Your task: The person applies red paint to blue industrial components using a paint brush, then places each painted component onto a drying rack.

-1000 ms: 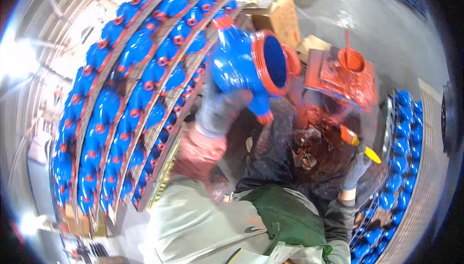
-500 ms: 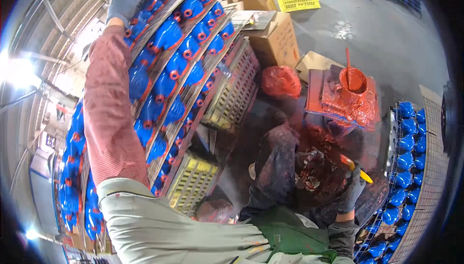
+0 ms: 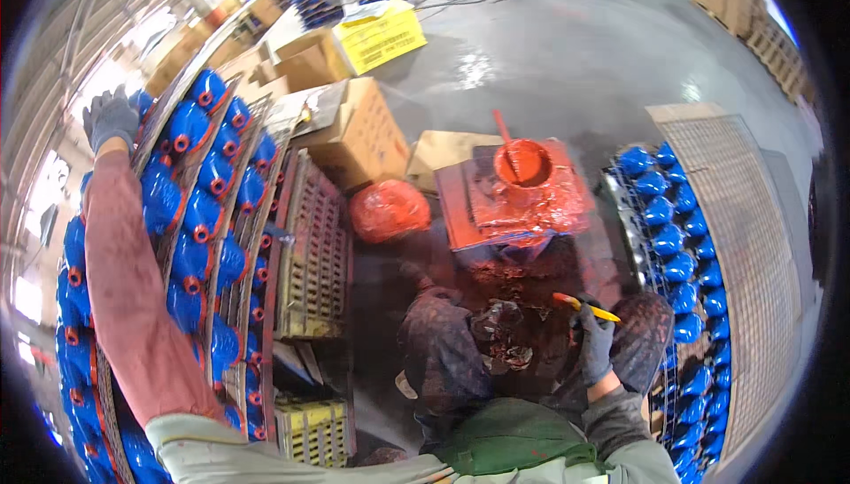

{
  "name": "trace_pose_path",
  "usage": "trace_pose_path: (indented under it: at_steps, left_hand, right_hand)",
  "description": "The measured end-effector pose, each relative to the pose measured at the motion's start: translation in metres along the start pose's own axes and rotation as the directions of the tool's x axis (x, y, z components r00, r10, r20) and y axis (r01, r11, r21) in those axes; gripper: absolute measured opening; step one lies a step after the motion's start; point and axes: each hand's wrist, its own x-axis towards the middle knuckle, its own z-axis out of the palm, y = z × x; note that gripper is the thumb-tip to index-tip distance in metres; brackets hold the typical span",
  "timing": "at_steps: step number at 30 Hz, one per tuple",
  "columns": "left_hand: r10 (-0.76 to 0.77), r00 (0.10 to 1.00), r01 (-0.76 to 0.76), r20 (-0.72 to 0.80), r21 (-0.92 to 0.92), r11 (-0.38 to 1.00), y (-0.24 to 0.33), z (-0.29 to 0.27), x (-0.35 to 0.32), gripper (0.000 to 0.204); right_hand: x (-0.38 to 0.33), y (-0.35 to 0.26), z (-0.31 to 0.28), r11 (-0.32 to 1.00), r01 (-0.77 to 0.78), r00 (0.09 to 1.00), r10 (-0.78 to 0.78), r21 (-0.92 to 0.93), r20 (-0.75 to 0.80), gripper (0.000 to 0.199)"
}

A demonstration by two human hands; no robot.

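My left hand (image 3: 112,116), in a grey glove, reaches up to the top of a stacked rack at the left. Its fingers are stretched out and apart, beside a blue part (image 3: 140,103). Blue glossy castings with red-rimmed openings (image 3: 187,125) fill the tilted tiers. My right hand (image 3: 595,342), also gloved, is closed around a paintbrush (image 3: 605,314) with a yellow handle and red tip, above my right knee. Ahead of my knees, an open pot of red paint (image 3: 522,163) with a stick in it sits on a paint-covered stand (image 3: 460,209).
A red plastic-wrapped bundle (image 3: 390,211) lies left of the stand. Yellowish crates (image 3: 314,254) and a cardboard box (image 3: 367,134) stand beside the rack. On the right are more blue castings (image 3: 668,240) in a wire rack, next to a mesh panel (image 3: 753,236). A yellow crate (image 3: 381,37) is farther back.
The view has swung to the right. My left hand, earlier curled over a blue part atop the rack, now has its fingers extended. My right hand still holds the paintbrush.
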Motion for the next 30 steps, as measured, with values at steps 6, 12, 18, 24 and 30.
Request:
trace_pose_path:
  at_steps: [6,12,18,24,30]
  left_hand:
    - [0.071,0.316,-0.944,-0.946,-0.306,0.121,0.107,-0.191,-0.144,0.033]
    - [-0.095,0.414,-0.835,-0.905,-0.337,-0.434,0.128,-0.336,-0.371,0.026]
    - [-0.05,0.804,-0.343,-0.593,-0.393,-0.853,0.156,-0.418,-0.501,0.017]
    - [0.019,0.676,-0.319,-0.737,-0.315,-0.894,0.164,-0.453,-0.51,0.018]
    - [0.121,0.395,-0.103,-0.911,-0.175,-0.979,0.196,-0.449,-0.513,0.035]
  right_hand:
    - [-0.017,-0.028,0.01,0.986,0.159,0.982,-0.163,0.053,0.091,0.027]
    - [-0.076,-0.084,-0.037,0.894,0.447,0.894,-0.448,0.033,-0.007,0.025]
    - [-0.121,-0.097,-0.129,0.885,0.453,0.78,-0.454,-0.112,-0.431,0.028]
    - [-0.134,-0.04,-0.229,0.903,0.393,0.717,-0.419,-0.174,-0.557,0.032]
    - [-0.1,0.023,-0.337,0.246,-0.063,0.788,-0.583,-0.967,-0.2,0.049]
